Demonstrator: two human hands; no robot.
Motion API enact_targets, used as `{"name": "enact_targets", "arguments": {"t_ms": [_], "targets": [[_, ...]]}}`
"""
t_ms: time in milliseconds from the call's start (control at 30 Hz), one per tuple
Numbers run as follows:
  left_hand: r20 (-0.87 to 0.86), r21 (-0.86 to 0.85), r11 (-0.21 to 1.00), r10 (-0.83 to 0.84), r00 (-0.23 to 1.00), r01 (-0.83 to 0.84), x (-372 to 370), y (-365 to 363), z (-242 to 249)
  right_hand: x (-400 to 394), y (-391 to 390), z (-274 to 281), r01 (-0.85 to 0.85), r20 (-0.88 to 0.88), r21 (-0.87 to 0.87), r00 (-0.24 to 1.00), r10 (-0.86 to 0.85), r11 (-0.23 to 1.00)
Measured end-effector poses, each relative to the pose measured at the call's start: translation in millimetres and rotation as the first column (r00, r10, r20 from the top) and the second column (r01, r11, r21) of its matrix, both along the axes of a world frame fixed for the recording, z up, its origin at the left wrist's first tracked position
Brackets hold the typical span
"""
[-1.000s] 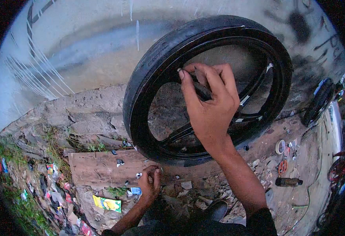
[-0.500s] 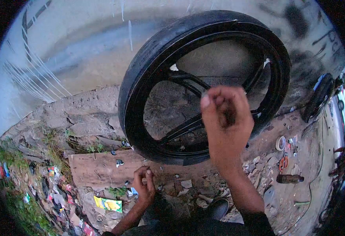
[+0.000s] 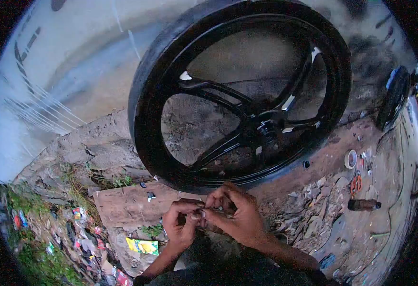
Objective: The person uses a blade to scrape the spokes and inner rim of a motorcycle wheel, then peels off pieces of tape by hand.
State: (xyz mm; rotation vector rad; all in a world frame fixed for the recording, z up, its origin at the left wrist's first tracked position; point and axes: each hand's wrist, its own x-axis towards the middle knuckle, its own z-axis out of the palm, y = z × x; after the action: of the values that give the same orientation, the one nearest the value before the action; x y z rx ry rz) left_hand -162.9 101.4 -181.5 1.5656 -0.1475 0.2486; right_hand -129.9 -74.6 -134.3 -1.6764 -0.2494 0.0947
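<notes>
A large black motorcycle wheel [image 3: 151,157] with its tyre stands upright, leaning at the wall, and has small white patches on its spokes. Just below its lower rim, my left hand [image 3: 180,224] and my right hand [image 3: 240,217] meet with fingertips pinched together. Whatever lies between them is too small to make out, though a tiny pale spot shows there. Neither hand appears to hold the wheel.
The wheel rests by a wooden board [image 3: 123,207] along the painted wall [image 3: 85,62]. To the right lie a tape roll [image 3: 350,159], orange-handled scissors [image 3: 356,185], a dark bottle [image 3: 364,205] and another tyre [image 3: 394,97]. Litter and a yellow packet [image 3: 142,246] lie at left.
My right hand has come down from in front of the wheel's hub to join my left hand. The hub is now uncovered. The view has shifted slightly.
</notes>
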Motion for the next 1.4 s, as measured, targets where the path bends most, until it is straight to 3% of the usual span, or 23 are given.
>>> {"name": "enact_targets", "arguments": {"t_ms": [67, 167, 267, 300, 367, 467, 567, 600, 700, 800, 900, 1000, 1100, 1200, 1333, 1400], "targets": [[-0.038, -0.048, 0.999, -0.007, 0.999, 0.005, 0.8, 2.6, -11.3, -1.8, -2.9, -4.0, -0.021, -0.038, 0.006, 0.999, 0.022, 1.000], [-0.189, -0.271, 0.962, -0.087, 0.978, 0.033, 3.2, 6.7, -7.9, -1.8, -5.2, 1.5, -0.117, -0.241, 0.041, 0.963, 0.123, 0.992], [-0.177, -0.387, 0.919, -0.149, 0.973, 0.071, 3.3, 8.7, -1.0, 3.7, -5.1, 11.8, -0.028, -0.279, 0.323, 0.952, 0.123, 0.946], [-0.174, -0.425, 0.902, -0.168, 0.970, 0.080, 2.0, 9.5, 0.7, 7.1, -5.9, 10.6, -0.029, -0.211, 0.280, 0.973, 0.091, 0.960], [-0.129, -0.221, 0.973, -0.099, 0.987, 0.069, 2.5, 12.5, -2.5, 11.8, -8.4, 7.7, -0.020, -0.067, 0.184, 0.997, 0.033, 0.983], [-0.129, 0.017, 1.000, 0.014, 0.992, -0.011, 2.2, 11.2, 5.6, 10.1, -5.7, 6.3, -0.084, -0.021, 0.090, 0.996, 0.086, 0.992], [-0.148, -0.116, 0.986, -0.139, 0.979, 0.122, 1.0, 17.0, 9.9, 6.1, -2.8, -3.3, -0.079, -0.073, 0.100, 0.994, 0.087, 0.992], [-0.142, -0.042, 0.995, -0.091, 0.986, 0.086, 1.0, 16.8, 8.8, 5.5, -3.7, -3.9, -0.092, -0.104, 0.120, 0.989, 0.105, 0.989], [-0.127, -0.027, 0.994, -0.111, 0.986, 0.108, 1.9, 17.7, 0.0, 3.5, -8.7, -5.9, -0.150, -0.181, 0.186, 0.966, 0.184, 0.971], [-0.184, -0.208, 0.969, -0.176, 0.967, 0.137, 0.8, 26.5, -12.4, 5.4, -13.1, -8.5, -0.192, -0.169, 0.274, 0.955, 0.244, 0.942], [-0.186, -0.610, 0.785, -0.281, 0.942, 0.113, 7.1, 26.5, -4.5, 16.3, -16.2, 3.5, -0.085, -0.121, 0.311, 0.984, 0.128, 0.947], [-0.218, -0.542, 0.839, -0.102, 0.971, -0.034, 6.5, 29.9, -9.5, 43.7, -24.1, 33.7, -0.002, -0.135, 0.264, 0.990, 0.039, 0.964], [-0.331, -0.403, 0.887, 0.088, 0.940, -0.225, -2.7, 34.6, -20.1, 66.8, -30.0, 76.6, -0.106, -0.195, 0.435, 0.958, 0.208, 0.894], [-0.409, -0.224, 0.891, 0.282, 0.868, -0.395, -15.8, 35.5, -38.5, 83.9, -18.3, 86.6, -0.148, -0.166, 0.396, 0.959, 0.229, 0.906], [-0.425, -0.272, 0.897, 0.213, 0.880, -0.348, -28.5, 42.5, -57.3, 98.7, -0.1, 82.4, -0.141, -0.124, 0.399, 0.971, 0.206, 0.906], [-0.399, -0.305, 0.897, 0.183, 0.898, -0.319, -27.6, 43.9, -59.7, 99.3, 5.2, 89.9, -0.092, -0.189, 0.395, 0.965, 0.179, 0.914]]}}
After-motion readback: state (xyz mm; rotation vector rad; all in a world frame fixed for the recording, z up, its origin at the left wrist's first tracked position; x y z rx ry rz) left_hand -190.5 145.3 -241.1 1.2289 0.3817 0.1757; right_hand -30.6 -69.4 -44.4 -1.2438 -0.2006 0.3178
